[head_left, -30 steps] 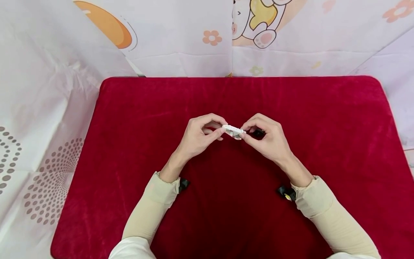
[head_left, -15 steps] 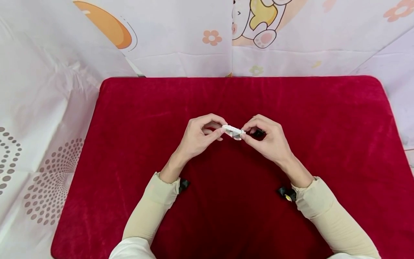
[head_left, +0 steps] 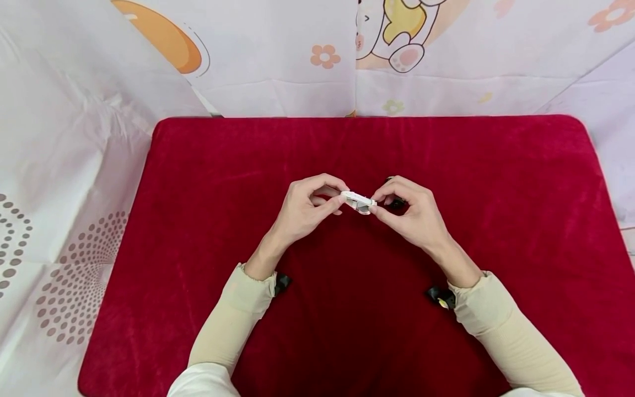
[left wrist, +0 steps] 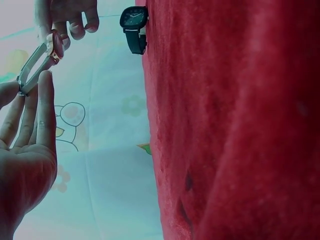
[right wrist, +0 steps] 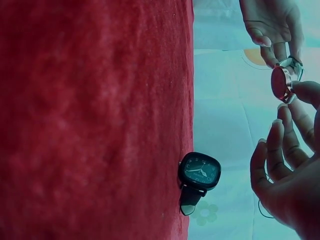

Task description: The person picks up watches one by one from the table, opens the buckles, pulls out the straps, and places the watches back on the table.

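A wristwatch (head_left: 358,200) with a pale strap and a rose-gold case is held up above the table between both hands. My left hand (head_left: 302,207) pinches the far end of its strap between thumb and fingers. At the case end, the thumb and fingers of my right hand (head_left: 415,212) grip the watch. The strap forms a narrow loop in the left wrist view, with the case (left wrist: 56,46) at its upper end. A second watch, black with a squarish dial (right wrist: 200,170), rests on the table behind my right hand, which partly hides it in the head view.
Red velvety cloth (head_left: 238,160) covers the table. White printed curtains (head_left: 278,44) hang close along its back and left side. Black wrist straps (head_left: 283,283) sit at the cuffs of both beige sleeves (head_left: 238,314).
My right fingertips have edged very slightly to the right at the case end. Left hand and watch stay almost where they were.
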A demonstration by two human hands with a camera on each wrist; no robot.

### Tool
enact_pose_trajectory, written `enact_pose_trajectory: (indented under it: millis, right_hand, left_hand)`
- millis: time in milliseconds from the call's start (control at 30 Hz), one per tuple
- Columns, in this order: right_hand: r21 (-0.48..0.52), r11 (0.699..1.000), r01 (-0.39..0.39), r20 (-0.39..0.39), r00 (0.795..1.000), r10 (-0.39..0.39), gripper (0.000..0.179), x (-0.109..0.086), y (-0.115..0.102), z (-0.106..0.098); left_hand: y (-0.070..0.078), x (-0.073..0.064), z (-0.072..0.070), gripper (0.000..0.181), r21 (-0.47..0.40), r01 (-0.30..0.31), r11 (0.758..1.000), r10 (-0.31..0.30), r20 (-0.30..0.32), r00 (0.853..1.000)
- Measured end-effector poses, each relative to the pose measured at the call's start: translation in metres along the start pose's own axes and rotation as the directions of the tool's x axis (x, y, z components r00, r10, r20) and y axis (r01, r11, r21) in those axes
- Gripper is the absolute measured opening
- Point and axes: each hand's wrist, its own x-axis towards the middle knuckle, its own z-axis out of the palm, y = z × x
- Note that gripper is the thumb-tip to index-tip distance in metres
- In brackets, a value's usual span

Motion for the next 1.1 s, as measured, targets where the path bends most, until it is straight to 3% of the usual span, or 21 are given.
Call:
enact_pose_trajectory:
  millis: [433, 700, 1000, 1100]
  right_hand:
    - [-0.029, 0.999, -0.044, 0.019, 0.999, 0.045, 0.019, -0.003, 0.001, -0.001]
    - [-0.024, 0.999, -0.026, 0.000, 1.000, 0.026, 0.020, -0.005, 0.003, 0.000]
    - [0.039, 0.999, -0.017, 0.010, 1.000, 0.017, 0.019, -0.003, 0.004, 0.003]
    - [0.049, 0.999, -0.007, 0.016, 1.000, 0.007, 0.018, -0.002, 0.004, 0.004]
  left_hand:
    - [-0.002, -0.001, 0.000, 0.013, 0.001, -0.004, 1.000, 0.004, -0.006, 1.000]
    - [-0.002, -0.002, 0.000, 0.016, 0.020, 0.009, 1.000, -0.009, -0.021, 1.000]
    - [0.024, 0.000, 0.006, 0.016, 0.034, 0.030, 0.999, -0.029, -0.017, 0.999]
    - [0.025, 0.000, 0.007, 0.015, 0.043, 0.042, 0.998, -0.041, -0.016, 0.999]
